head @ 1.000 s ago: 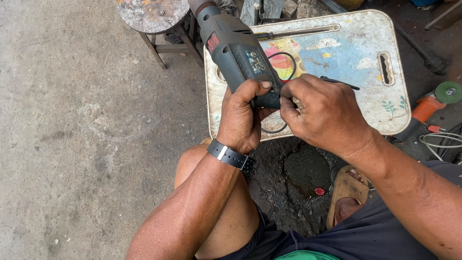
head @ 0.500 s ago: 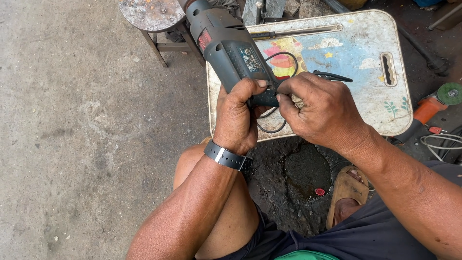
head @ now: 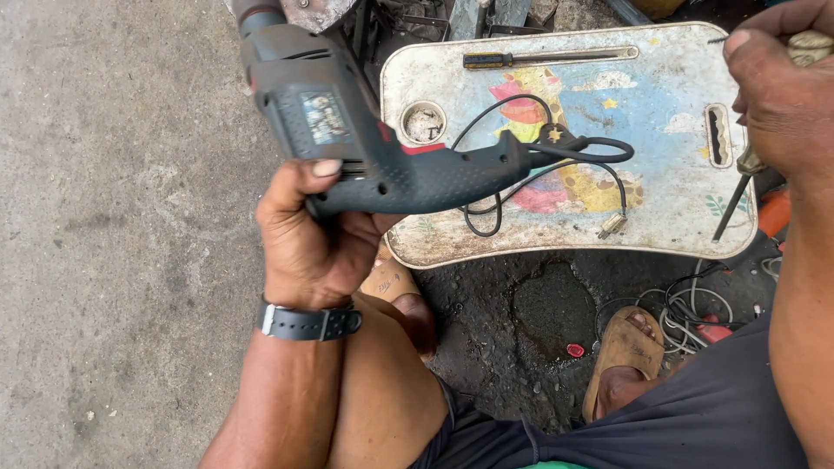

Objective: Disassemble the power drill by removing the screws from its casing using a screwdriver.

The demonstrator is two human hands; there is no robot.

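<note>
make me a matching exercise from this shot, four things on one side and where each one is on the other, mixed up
Things:
1. electric drill
2. long screwdriver
3. wristwatch
4. red bottle cap

Places:
A. on the dark ground between the feet
B. lying along the far edge of the painted tray
C. gripped in the left hand
D. strapped round the left wrist

Pairs: 1-C, 2-B, 3-D, 4-A
</note>
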